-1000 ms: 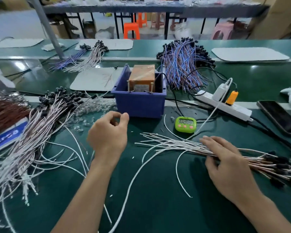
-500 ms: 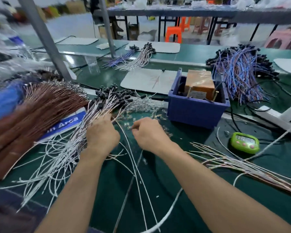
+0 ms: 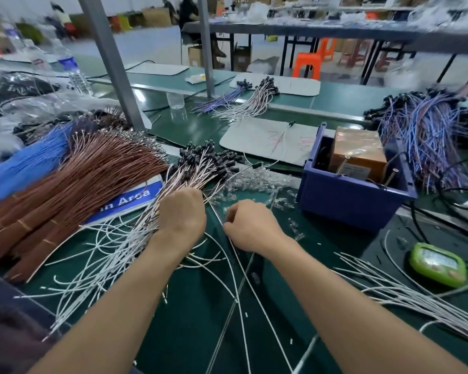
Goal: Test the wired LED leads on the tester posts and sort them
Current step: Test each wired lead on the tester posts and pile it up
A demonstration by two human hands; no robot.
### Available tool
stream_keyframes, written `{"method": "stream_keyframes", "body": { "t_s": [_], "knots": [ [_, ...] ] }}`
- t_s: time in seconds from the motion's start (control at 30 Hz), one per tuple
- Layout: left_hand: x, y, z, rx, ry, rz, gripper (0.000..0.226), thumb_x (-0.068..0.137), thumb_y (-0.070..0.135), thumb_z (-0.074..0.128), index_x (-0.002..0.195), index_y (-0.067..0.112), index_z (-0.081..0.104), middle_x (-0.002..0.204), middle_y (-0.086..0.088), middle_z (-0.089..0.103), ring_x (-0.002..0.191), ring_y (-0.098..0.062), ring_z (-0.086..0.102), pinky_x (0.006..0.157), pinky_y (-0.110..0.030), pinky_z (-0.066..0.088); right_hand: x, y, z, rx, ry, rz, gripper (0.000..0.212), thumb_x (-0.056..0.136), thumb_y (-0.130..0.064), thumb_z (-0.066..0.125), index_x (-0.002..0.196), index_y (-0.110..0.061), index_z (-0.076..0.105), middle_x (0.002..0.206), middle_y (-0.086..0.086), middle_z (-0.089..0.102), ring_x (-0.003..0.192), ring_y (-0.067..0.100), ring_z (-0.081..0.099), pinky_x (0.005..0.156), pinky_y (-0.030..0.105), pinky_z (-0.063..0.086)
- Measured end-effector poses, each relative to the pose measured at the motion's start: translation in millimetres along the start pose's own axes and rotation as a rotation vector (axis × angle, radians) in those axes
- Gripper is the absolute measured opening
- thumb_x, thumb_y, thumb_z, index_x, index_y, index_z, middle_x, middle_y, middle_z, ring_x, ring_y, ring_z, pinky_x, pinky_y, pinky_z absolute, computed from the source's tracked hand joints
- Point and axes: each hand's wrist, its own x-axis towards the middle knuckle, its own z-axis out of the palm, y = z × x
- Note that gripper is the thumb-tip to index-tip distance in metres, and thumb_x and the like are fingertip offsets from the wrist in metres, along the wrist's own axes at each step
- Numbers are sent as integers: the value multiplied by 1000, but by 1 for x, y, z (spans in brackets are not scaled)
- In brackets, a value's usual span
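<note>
White, limp leads [image 3: 125, 238] with black-sleeved ends are fanned beneath the left grip [image 3: 181, 211], whose closure cannot be told. One thin lead [image 3: 241, 268] is pinched in the curled right grip [image 3: 251, 225] and trails below it.

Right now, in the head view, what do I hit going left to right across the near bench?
brown wire bundle → left hand → right hand → blue bin → green timer
</note>
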Motion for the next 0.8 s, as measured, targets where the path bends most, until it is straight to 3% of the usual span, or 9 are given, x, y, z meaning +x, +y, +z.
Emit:
{"method": "stream_keyframes", "body": {
  "t_s": [0.13, 0.23, 0.33, 0.4, 0.53, 0.63, 0.7, 0.8],
  "knots": [
    [13, 3, -6, 36, -15, 44, 14, 96, 16, 60, 99, 16, 74, 94, -5, 74, 87, -25, 71, 61, -31, 42, -6, 19, 5, 88, 44, -70, 9, 89, -26, 64, 81, -28, 68, 81, -12, 69, 82, 17, 64, 74, 30, 53],
    [21, 3, -9, -42, -20, 31, 11, 90, 27, 67, 91, 20, 75, 88, -3, 72, 76, -24, 63, 62, -30, 41, -8, 29, 9, 175, 98, -98, 7, 88, -25, 65, 84, -27, 70, 74, -16, 64, 75, 9, 60, 65, 24, 45],
    [27, -7, -8, -387, -67, -108, 22, 82, 46, 73, 75, 26, 73, 78, 7, 69, 70, -14, 58, 57, -25, 39, -7, 35, 9, 273, 122, -99, 9, 86, -22, 69, 82, -29, 71, 72, -15, 65, 70, 0, 58, 62, 15, 42],
    [27, -13, -10, -682, -139, -191, 27, 82, 48, 70, 71, 24, 72, 68, 9, 68, 67, -12, 59, 53, -25, 37, -6, 37, 8, 332, 126, -88, 11, 86, -19, 69, 82, -29, 71, 74, -14, 68, 69, 0, 60, 64, 14, 45],
    [20, -17, -16, -1151, -259, -154, 23, 83, 30, 62, 78, 11, 74, 77, -3, 72, 74, -20, 62, 67, -34, 47, -5, 41, 5, 479, 100, -35, 13, 87, -18, 69, 81, -29, 73, 73, -10, 72, 67, 6, 65, 61, 20, 53],
    [13, -22, -22, -1382, -297, -64, 11, 82, 11, 62, 76, 5, 69, 77, -8, 72, 69, -16, 59, 63, -31, 47, 1, 37, -4, 801, 4, 73, 9, 93, -19, 68, 88, -18, 75, 72, -2, 72, 59, 11, 62, 56, 21, 51],
    [7, -22, -26, -1447, -344, 11, 12, 82, 7, 62, 73, 11, 69, 82, -11, 74, 67, -12, 60, 64, -28, 50, 10, 27, -13, 1026, -60, 177, 23, 99, -26, 62, 94, -6, 72, 74, 9, 73, 54, 15, 62, 51, 22, 51],
    [-1, -22, -30, -1377, -446, 162, 23, 82, 5, 62, 65, 18, 69, 91, -19, 72, 70, -8, 62, 68, -26, 50, 23, 11, -20, 1132, -83, 285, 35, 103, -34, 58, 97, -1, 65, 71, 13, 74, 50, 18, 63, 48, 24, 51]
  ]
}}
